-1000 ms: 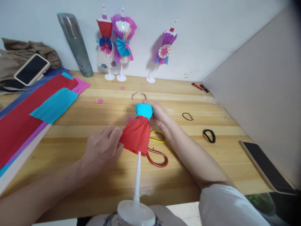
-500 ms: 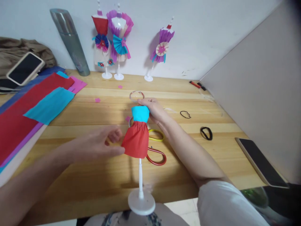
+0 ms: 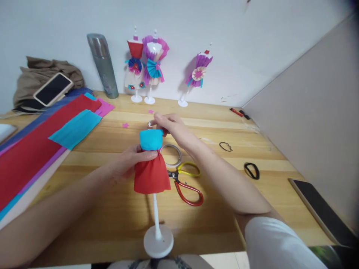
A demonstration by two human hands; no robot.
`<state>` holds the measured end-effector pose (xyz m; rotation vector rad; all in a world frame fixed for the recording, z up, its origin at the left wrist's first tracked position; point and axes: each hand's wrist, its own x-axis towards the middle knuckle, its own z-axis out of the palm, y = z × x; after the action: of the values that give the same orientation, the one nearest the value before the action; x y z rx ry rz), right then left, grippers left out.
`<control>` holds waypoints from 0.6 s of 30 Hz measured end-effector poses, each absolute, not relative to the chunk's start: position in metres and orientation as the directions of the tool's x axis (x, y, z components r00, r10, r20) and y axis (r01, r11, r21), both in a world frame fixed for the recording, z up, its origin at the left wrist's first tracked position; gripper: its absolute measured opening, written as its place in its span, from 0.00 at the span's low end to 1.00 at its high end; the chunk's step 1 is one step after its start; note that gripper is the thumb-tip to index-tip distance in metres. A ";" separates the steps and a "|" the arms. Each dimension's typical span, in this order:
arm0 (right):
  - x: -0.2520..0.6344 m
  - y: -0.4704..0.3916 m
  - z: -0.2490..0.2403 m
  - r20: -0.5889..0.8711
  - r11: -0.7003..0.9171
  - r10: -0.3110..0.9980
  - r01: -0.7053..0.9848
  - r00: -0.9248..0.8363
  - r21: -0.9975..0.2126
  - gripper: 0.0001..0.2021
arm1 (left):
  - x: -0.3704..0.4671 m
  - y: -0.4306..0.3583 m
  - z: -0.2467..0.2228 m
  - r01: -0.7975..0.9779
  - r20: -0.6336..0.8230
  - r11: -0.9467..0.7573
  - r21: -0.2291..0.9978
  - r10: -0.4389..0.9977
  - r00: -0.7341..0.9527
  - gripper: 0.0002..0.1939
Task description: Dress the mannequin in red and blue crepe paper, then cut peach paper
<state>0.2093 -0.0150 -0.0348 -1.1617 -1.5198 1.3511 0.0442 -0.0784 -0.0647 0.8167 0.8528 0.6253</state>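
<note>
The round white base (image 3: 158,244) of the miniature dress form (image 3: 156,212) is nearest the wearer, by the front edge of the worktop (image 3: 213,224); whether it rests there cannot be told. The stem runs away from it to the red skirt (image 3: 151,177) and, beyond, the turquoise bodice (image 3: 151,139).

Handling: the assembly should be light. Stem and base look stiff; the skirt and bodice look thin, soft and easily creased or torn. Hold at the waist or by the bare stem, with light pressure; avoid pulling the hem.

Left grip (image 3: 131,158): clamped on the dress form at the waist, thumb across the front. Right grip (image 3: 175,129): fingers bent at the neck and upper bodice edge; whether they pinch anything cannot be told. The scissors (image 3: 173,175) lie just beside the skirt, with a silver-grey ring (image 3: 180,155) just past them. Three dressed forms, red-topped (image 3: 135,69), purple and turquoise (image 3: 154,67) and purple (image 3: 199,73), stand at the wall.

Change from the preceding frame: the left grip was open beside the hem and is now closed at the waist. The dress form has shifted left relative to the scissors, exposing their pivot and more of the ring
</note>
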 end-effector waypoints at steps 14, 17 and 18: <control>0.234 -0.082 -0.074 -0.232 0.145 0.705 0.457 -0.670 -0.878 0.23 | 0.021 -0.071 -0.071 -0.232 -0.412 0.517 0.824 0.827 0.382 0.13; 0.231 -0.080 -0.078 -0.235 0.080 0.698 0.399 -0.677 -0.913 0.20 | 0.017 -0.068 -0.074 -0.180 -0.435 0.537 0.824 0.804 0.405 0.13; 0.232 -0.078 -0.078 -0.231 0.067 0.700 0.384 -0.676 -0.921 0.20 | 0.016 -0.066 -0.076 -0.169 -0.436 0.543 0.823 0.794 0.424 0.14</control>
<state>0.2319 -0.0780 -0.0777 -1.0920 -2.0727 1.6454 0.0159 -0.0663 -0.0755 0.7814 0.9446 0.6860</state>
